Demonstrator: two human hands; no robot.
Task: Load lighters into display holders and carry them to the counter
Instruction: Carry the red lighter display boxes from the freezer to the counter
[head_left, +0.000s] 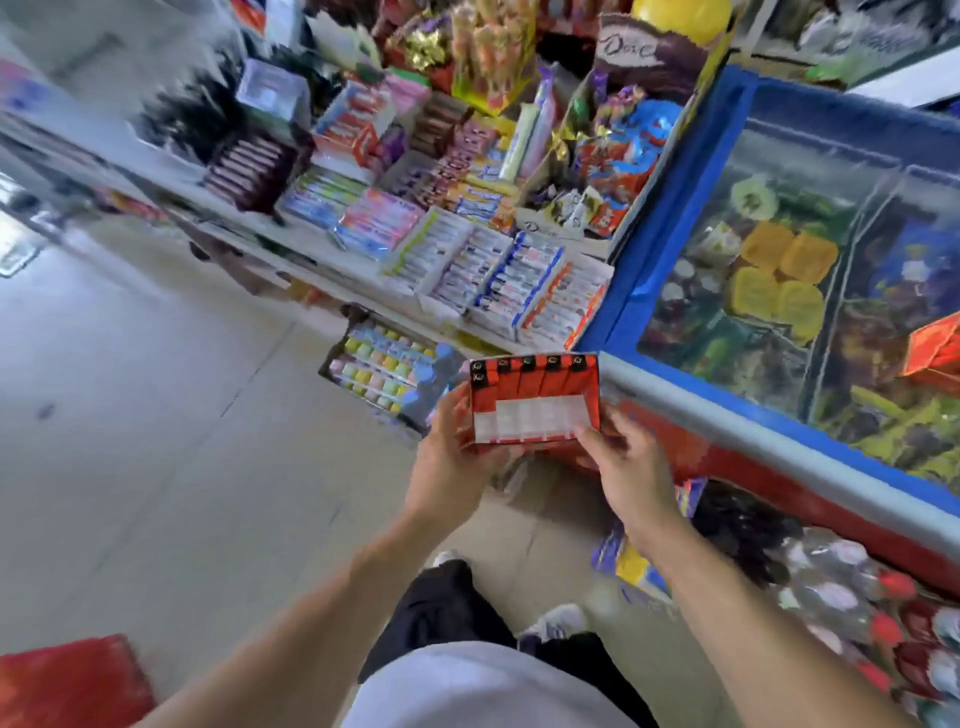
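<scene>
Red display holder (535, 402) held chest-high over the floor, gripped at its left edge by the left hand (452, 452), steadied at its lower right corner by the right hand (623, 465), black-capped lighters (527, 364) seated along its top, glass-topped freezer (675, 410) just right, sweets-laden bench (291, 244) beyond.

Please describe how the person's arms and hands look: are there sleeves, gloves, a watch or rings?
Both forearms are bare up to the bottom edge of the picture, so no sleeve shows. The left hand and the right hand wear no gloves. No watch or bracelet is visible on either wrist. The picture is too blurred to rule out a thin ring.
</scene>
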